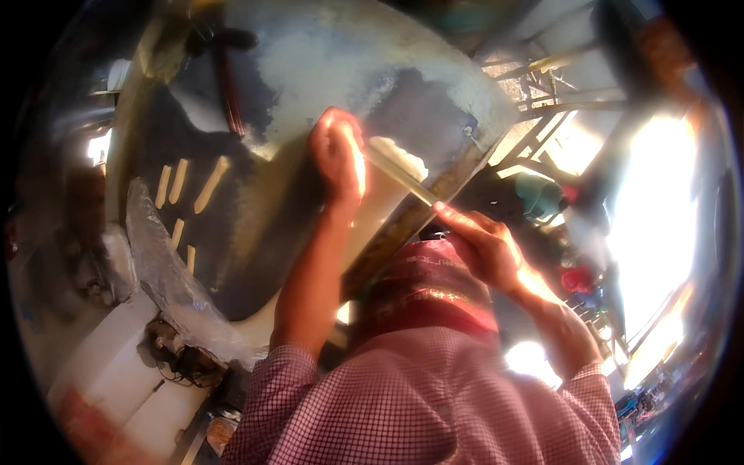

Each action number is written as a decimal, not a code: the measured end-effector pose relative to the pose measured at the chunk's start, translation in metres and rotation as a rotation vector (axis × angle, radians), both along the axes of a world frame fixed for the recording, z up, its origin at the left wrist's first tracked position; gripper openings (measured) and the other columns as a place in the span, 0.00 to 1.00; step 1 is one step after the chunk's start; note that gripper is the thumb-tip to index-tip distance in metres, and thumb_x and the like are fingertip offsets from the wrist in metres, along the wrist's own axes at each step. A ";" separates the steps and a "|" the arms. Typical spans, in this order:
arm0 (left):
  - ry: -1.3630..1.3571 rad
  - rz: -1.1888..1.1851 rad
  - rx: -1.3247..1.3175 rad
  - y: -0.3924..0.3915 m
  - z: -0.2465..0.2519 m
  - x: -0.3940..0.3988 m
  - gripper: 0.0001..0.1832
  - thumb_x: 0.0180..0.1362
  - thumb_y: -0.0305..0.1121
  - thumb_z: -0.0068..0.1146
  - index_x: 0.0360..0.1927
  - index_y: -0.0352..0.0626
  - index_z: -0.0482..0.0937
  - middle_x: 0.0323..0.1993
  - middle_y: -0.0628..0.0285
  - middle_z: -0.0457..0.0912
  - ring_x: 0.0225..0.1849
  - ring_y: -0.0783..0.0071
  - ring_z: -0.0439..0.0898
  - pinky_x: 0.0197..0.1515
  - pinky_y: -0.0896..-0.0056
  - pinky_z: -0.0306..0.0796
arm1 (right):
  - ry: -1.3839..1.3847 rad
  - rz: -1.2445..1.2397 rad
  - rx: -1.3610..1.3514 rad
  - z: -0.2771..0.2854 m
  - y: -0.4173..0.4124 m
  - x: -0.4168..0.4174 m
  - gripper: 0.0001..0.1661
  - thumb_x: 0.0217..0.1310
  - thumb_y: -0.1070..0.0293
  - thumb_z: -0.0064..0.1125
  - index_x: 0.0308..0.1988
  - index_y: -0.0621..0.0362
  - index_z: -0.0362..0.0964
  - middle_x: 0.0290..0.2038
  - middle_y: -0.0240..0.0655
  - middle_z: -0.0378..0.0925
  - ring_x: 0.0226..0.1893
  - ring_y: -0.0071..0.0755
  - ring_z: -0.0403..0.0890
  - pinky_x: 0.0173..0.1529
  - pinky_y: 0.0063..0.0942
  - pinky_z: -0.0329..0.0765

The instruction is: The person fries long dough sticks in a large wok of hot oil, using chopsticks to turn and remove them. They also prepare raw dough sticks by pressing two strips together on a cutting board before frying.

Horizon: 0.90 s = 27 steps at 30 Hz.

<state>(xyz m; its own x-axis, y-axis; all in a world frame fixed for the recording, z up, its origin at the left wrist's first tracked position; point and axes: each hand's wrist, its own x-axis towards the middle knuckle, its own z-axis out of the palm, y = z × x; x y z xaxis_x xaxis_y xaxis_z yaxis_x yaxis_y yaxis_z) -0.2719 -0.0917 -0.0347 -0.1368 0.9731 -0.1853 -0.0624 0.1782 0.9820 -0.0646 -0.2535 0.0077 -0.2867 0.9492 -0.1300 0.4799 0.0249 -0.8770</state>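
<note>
A long, pale, flat-looking tool, perhaps a knife or scraper (410, 185), runs from my right hand (479, 238) up and left towards my left hand. My right hand is closed round its lower end, with the index finger laid along it. Beside the tool lies a pale, dough-like lump (401, 156) on the worn table. My left hand (338, 152) is raised over the table at the tool's far end, its fingers curled; whether it holds anything is hidden. Several pale strips (210, 185) of the same colour lie on the dark tabletop (256, 221) at the left.
Clear plastic sheeting (174, 290) drapes along the table's left edge. Below it sits a small, dark machine with wires (186, 351). A dark red, rod-like thing (228, 87) lies farther back. A red printed apron (430, 285) covers my front, close to the table's edge (395, 232).
</note>
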 end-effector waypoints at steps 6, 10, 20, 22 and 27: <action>0.019 -0.025 0.034 -0.005 -0.015 0.005 0.06 0.52 0.25 0.39 0.22 0.42 0.66 0.24 0.65 0.69 0.29 0.77 0.64 0.38 0.73 0.60 | 0.050 -0.001 -0.019 -0.019 0.001 0.008 0.37 0.67 0.74 0.62 0.72 0.41 0.65 0.30 0.41 0.74 0.29 0.42 0.77 0.36 0.38 0.76; -0.019 0.081 0.054 0.016 -0.013 -0.014 0.06 0.51 0.24 0.39 0.22 0.42 0.68 0.24 0.66 0.69 0.27 0.78 0.64 0.35 0.73 0.60 | 0.169 0.019 -0.081 -0.007 0.029 -0.001 0.36 0.67 0.75 0.61 0.72 0.41 0.65 0.35 0.43 0.77 0.31 0.43 0.81 0.39 0.38 0.78; -0.082 -0.057 0.025 -0.060 0.003 0.039 0.08 0.53 0.22 0.38 0.20 0.40 0.65 0.20 0.68 0.67 0.24 0.80 0.64 0.28 0.75 0.59 | -0.092 -0.002 -0.070 0.030 -0.051 0.037 0.36 0.60 0.79 0.67 0.68 0.51 0.70 0.33 0.43 0.79 0.30 0.44 0.83 0.34 0.38 0.80; -0.043 -0.129 0.183 -0.041 0.022 0.007 0.09 0.54 0.21 0.37 0.20 0.41 0.65 0.22 0.68 0.67 0.25 0.81 0.63 0.28 0.76 0.57 | -0.021 -0.008 0.011 0.033 -0.032 0.012 0.36 0.62 0.77 0.66 0.68 0.50 0.70 0.32 0.43 0.78 0.29 0.45 0.82 0.34 0.40 0.80; 0.032 -0.097 0.115 -0.015 -0.012 -0.029 0.10 0.57 0.22 0.36 0.20 0.42 0.65 0.23 0.67 0.66 0.25 0.81 0.61 0.29 0.77 0.56 | 0.005 0.006 -0.080 0.001 -0.015 -0.022 0.33 0.65 0.71 0.64 0.68 0.49 0.69 0.29 0.43 0.73 0.27 0.49 0.78 0.34 0.43 0.77</action>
